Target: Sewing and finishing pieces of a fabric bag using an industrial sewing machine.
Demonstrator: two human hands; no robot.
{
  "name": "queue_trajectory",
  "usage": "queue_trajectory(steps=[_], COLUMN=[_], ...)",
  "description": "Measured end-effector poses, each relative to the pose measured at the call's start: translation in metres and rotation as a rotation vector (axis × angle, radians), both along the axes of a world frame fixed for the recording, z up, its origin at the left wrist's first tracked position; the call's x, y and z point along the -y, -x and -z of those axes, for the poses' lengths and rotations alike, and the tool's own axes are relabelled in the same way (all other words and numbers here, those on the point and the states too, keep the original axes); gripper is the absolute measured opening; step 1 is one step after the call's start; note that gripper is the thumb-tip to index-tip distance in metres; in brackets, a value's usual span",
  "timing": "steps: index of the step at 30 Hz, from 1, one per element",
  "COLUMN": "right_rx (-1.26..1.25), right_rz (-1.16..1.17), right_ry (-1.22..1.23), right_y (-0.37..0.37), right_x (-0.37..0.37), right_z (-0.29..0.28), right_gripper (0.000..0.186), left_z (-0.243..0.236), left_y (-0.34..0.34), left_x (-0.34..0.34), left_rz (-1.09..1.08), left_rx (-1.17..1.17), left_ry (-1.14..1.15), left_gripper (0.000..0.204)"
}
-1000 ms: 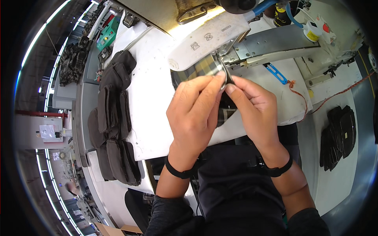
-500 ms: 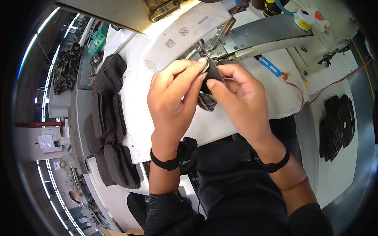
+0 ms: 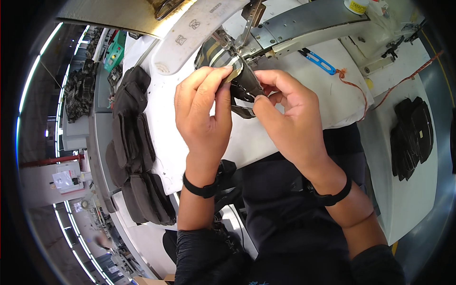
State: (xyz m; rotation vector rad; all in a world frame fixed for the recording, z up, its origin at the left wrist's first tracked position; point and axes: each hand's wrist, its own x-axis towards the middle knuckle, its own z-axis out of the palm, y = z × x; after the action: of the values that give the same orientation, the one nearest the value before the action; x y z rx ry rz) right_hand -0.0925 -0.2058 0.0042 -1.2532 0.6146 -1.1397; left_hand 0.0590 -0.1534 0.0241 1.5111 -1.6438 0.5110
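My left hand (image 3: 204,111) is closed, pinching the edge of a dark fabric piece with an olive, cream and black plaid side (image 3: 211,51), just below the needle area (image 3: 235,50) of a sewing machine. My right hand (image 3: 287,121) is also closed, thumb and fingers gripping the dark strip (image 3: 248,81) of the same piece to the right of my left fingers. The piece reaches under the white machine arm (image 3: 190,33) and its far part is partly hidden. A blue thread snipper (image 3: 323,65) on an orange cord lies right of the machine's needle.
Stacks of dark brown fabric pieces (image 3: 126,152) line the table's left side. More dark pieces (image 3: 411,137) lie on a side board at right. A green device (image 3: 114,52) and piled plaid fabric (image 3: 76,90) are at back left. A small white bottle (image 3: 356,6) stands at top right.
Both hands have moved left and upward in view, still gripping the piece. The dark strip between my fingers now shows more, and the plaid side appears again beyond my left fingers.
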Motion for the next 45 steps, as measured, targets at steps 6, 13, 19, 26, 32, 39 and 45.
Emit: queue_trajectory(steps=[6, 13, 19, 26, 32, 39, 45], right_rx=[0.132, 0.187, -0.046, -0.515, -0.16, 0.044, 0.052], right_rz=[-0.119, -0.038, 0.004, 0.187, 0.052, 0.048, 0.042], right_ry=[-0.107, -0.159, -0.085, 0.268, -0.057, -0.196, -0.184], right_y=[-0.002, -0.022, -0.031, -0.033, -0.024, -0.02, -0.019], right_x=[0.003, -0.01, 0.01, 0.012, 0.006, -0.012, -0.008], right_z=[0.0, 0.001, -0.008, -0.015, -0.005, 0.003, 0.0], right_gripper=[0.025, 0.025, 0.021, 0.025, 0.015, 0.026, 0.025], left_z=[-0.039, -0.021, -0.025, -0.058, -0.087, -0.098, -0.093], left_y=[-0.01, 0.008, -0.001, -0.031, -0.048, -0.051, -0.052], left_x=[-0.014, -0.013, -0.012, -0.006, -0.001, 0.013, 0.015], left_rz=[0.102, 0.083, -0.013, 0.024, 0.199, 0.414, 0.441], left_rx=[0.052, -0.849, -0.397, 0.554, 0.548, 0.509, 0.501], left_ry=[-0.309, -0.292, -0.321, -0.054, -0.354, -0.501, -0.501], left_gripper=[0.046, 0.042, 0.043, 0.034, 0.042, 0.043, 0.044])
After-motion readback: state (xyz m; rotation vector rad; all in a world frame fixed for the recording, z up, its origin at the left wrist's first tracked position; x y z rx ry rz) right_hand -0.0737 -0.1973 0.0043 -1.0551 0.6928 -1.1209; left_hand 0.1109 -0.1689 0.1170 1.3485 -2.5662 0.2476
